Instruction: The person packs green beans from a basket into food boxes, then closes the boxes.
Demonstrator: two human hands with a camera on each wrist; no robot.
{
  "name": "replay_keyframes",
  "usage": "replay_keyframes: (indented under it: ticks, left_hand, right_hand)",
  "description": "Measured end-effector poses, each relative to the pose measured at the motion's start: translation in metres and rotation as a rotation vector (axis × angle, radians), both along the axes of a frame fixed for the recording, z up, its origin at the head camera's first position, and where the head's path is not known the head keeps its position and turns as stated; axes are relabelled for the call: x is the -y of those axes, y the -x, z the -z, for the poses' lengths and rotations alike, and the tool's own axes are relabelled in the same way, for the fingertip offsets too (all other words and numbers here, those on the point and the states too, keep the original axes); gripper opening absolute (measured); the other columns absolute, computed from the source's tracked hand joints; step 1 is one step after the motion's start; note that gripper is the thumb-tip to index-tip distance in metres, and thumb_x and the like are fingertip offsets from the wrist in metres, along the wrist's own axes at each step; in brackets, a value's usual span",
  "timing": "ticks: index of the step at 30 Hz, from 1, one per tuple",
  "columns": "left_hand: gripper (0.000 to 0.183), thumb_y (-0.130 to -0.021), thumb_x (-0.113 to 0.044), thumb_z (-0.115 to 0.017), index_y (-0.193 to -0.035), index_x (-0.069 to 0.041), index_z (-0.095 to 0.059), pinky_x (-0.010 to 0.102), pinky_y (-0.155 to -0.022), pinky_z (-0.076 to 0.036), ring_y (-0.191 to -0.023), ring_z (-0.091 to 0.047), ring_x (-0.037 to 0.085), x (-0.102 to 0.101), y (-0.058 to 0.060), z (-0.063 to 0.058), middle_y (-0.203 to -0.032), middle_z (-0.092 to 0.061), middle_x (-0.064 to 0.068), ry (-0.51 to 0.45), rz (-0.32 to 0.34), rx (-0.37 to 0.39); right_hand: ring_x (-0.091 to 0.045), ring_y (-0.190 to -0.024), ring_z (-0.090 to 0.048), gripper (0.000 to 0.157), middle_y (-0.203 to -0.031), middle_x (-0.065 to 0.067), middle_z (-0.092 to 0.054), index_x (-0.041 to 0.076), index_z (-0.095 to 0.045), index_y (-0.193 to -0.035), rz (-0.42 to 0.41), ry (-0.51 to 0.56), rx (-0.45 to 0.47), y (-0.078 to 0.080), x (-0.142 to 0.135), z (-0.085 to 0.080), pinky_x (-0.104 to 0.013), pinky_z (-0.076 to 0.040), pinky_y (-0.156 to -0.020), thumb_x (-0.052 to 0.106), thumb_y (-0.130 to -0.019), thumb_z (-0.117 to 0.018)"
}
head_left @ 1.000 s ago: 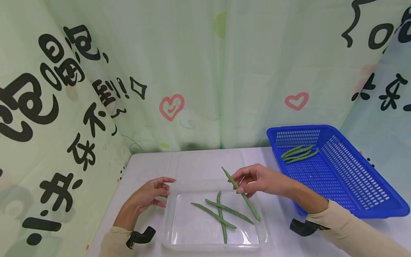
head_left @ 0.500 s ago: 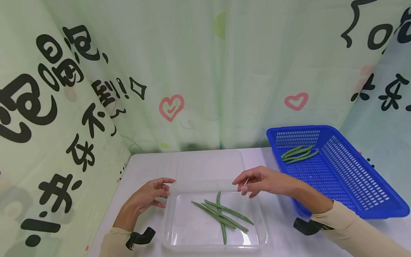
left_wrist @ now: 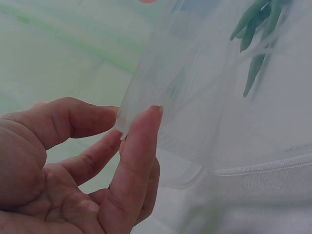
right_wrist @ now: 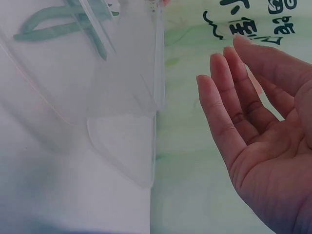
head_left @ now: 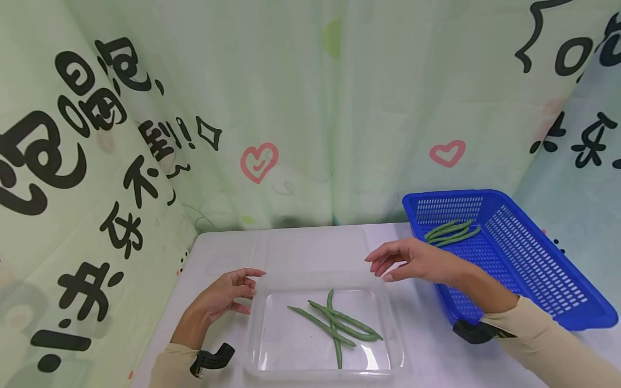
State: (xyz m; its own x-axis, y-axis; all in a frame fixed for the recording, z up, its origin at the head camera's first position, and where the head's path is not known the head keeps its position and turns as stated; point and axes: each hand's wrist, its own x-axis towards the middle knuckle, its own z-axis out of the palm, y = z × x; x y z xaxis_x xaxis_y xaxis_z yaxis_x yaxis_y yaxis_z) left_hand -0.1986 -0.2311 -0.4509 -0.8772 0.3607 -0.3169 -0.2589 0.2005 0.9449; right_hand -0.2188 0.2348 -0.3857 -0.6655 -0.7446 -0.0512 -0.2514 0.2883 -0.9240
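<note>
Currently, head view: see green beans in clear tray. Left wrist: note tray rim pinched by left hand — risking a skid if tugged. Right wrist: note relaxed, empty right hand — risking a jolt if bumped in.

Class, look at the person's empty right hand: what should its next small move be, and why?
Probably, the right hand should reach into the blue basket for one of the green beans there: it holds nothing, several beans lie within the basket, and the left hand holds the clear tray by its edge.
</note>
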Motion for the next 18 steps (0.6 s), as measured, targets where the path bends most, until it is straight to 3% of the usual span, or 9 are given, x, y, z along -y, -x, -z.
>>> replay_keyframes:
  ticks: [5,10,18]
  left_hand:
    - [0.051,-0.095,-0.001,-0.062,-0.144,0.004,-0.048,0.033,-0.065,-0.060,-0.083,-0.055,0.016,0.000,0.000,0.000,-0.097,-0.051,0.004,-0.001,0.001,-0.002]
    - [0.051,-0.096,-0.001,-0.061,-0.145,0.004,-0.048,0.033,-0.066,-0.061,-0.083,-0.055,0.017,0.000,0.000,0.000,-0.097,-0.051,0.004,-0.001,0.007,-0.004]
    - [0.051,-0.096,-0.002,-0.061,-0.145,0.003,-0.049,0.034,-0.066,-0.061,-0.084,-0.055,0.019,0.000,0.001,0.000,-0.098,-0.051,0.005,0.007,0.005,-0.007]
  right_hand:
    - [-0.025,-0.110,-0.069,0.041,-0.123,-0.017,-0.067,0.007,-0.062,-0.136,0.094,0.000,-0.028,0.010,-0.018,-0.002,-0.030,-0.056,-0.094,0.008,-0.096,-0.069]
    - [-0.021,-0.109,-0.069,0.046,-0.124,-0.015,-0.067,0.001,-0.059,-0.137,0.252,0.012,-0.032,0.020,-0.039,-0.006,-0.027,-0.056,-0.092,0.012,-0.094,-0.072]
    - [-0.017,-0.110,-0.067,0.051,-0.128,-0.020,-0.064,0.003,-0.056,-0.140,0.415,-0.077,-0.134,0.037,-0.073,-0.007,-0.026,-0.058,-0.088,0.019,-0.095,-0.072]
